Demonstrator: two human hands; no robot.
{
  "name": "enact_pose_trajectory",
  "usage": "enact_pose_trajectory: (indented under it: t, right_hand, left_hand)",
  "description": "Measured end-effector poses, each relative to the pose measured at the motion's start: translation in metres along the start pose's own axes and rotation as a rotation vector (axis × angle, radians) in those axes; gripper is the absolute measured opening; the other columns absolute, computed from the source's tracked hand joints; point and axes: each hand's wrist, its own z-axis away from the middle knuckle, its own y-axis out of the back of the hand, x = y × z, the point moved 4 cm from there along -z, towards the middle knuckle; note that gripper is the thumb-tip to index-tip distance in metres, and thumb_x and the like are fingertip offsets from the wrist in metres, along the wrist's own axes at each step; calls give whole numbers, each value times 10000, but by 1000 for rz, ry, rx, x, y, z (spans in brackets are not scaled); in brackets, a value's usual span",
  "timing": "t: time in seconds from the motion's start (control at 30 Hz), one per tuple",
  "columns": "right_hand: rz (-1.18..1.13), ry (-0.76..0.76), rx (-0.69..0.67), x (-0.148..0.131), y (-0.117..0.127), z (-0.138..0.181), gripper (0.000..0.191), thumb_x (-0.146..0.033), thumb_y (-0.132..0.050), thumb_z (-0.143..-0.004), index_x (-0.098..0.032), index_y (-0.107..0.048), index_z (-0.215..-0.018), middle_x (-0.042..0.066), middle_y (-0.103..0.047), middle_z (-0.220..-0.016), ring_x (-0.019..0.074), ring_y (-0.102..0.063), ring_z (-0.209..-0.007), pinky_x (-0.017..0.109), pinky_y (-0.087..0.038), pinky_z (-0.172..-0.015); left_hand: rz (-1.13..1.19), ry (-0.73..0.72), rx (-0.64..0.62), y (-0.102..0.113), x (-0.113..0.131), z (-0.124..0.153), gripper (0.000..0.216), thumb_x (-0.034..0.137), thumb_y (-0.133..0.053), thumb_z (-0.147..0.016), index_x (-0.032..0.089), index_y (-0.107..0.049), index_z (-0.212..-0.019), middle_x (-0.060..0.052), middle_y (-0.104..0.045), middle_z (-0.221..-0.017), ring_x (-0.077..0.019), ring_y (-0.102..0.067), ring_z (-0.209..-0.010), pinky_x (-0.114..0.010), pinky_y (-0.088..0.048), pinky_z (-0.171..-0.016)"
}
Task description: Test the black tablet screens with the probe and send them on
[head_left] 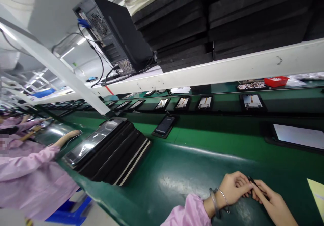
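My left hand (235, 187), with bangles at the wrist and a pink sleeve, is closed with fingers curled and thumb pressed forward. Its fingertips meet those of my right hand (272, 199) low in the view, over the green work mat (187, 178). A slim black pen-like thing (253, 182) slants through the fingers of my right hand, its upper end beside my left thumb. Whatever the left fingers pinch is hidden. Right of the hands lies a yellow sheet (317, 194). Beyond them, a tablet with a lit white screen (298, 136) rests on the green belt.
A stack of black trays (111, 151) stands at left, near a dark-screened tablet (165, 125). Opened devices (205, 102) line the back strip. Overhead, a white shelf (227, 65) carries a computer tower (113, 33) and black foam stacks (253, 20). A co-worker's arm (37, 158) reaches in at left.
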Motion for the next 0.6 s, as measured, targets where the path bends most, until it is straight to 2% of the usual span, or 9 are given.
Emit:
enact_pose_trajectory:
  t: [0.4,0.53,0.6]
  right_hand:
    - [-2,-11,-13,0,-2,-1,377,-601,-593,-888,-230,-635,-938,-14,-608,-632,161,-598,-584,206,-488,-569]
    - [-7,-15,-46,6,-4,-1,382,-605,-563,-919,-230,-615,-969,-14,-613,-662,160,-600,-611,209,-484,-600]
    - [9,-16,-57,10,-4,-1,380,-606,-547,-934,-232,-610,-962,-10,-622,-682,159,-605,-630,209,-480,-620]
  left_hand:
    - [-38,-37,-50,2,-5,-1,549,655,-710,-777,150,-621,-972,2,-627,-698,-86,-593,-569,-206,-496,-579]
    - [-50,-39,-18,2,-7,-5,581,699,-677,-777,156,-580,-959,-16,-648,-695,-102,-603,-542,-226,-514,-551]
    - [-85,-51,31,11,-3,-9,566,691,-656,-799,153,-589,-961,-41,-673,-716,-132,-638,-571,-247,-533,-548]
